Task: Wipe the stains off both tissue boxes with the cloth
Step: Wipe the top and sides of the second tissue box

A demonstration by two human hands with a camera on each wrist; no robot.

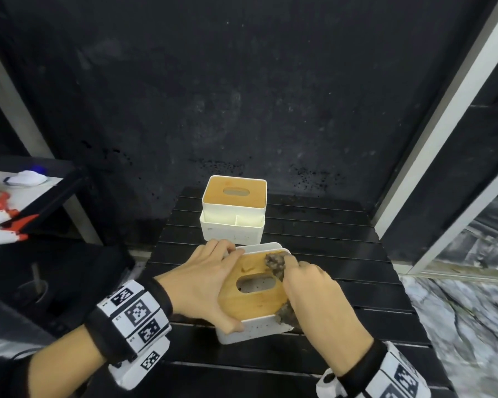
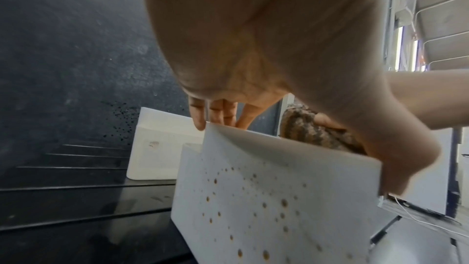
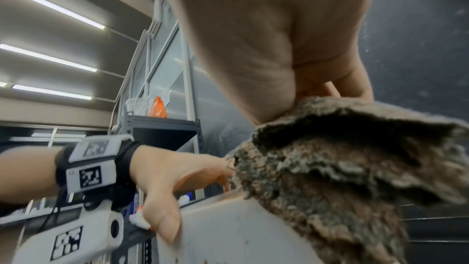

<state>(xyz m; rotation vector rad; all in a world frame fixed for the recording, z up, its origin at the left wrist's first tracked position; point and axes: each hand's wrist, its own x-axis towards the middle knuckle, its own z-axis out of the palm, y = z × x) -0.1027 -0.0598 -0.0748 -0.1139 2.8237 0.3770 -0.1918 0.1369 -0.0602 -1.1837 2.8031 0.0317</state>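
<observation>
The near tissue box (image 1: 256,297), white with a wooden lid and an oval slot, sits tilted on the black slatted table (image 1: 342,254). Brown spots dot its white side wall (image 2: 253,198). My left hand (image 1: 207,285) grips the box across its left side, thumb (image 3: 164,226) on the near wall and fingers (image 2: 215,113) over the far edge. My right hand (image 1: 314,291) holds a mottled grey-brown cloth (image 1: 275,264) bunched against the lid's right part; the cloth (image 3: 330,168) hangs over the box's right edge. The second tissue box (image 1: 233,211) stands upright behind it.
A shelf (image 1: 26,196) at the left carries red-and-white tools and a white item. A dark speckled wall (image 1: 242,96) rises behind the table. A white-framed panel (image 1: 443,139) stands at the right, with marbled floor (image 1: 457,311) below.
</observation>
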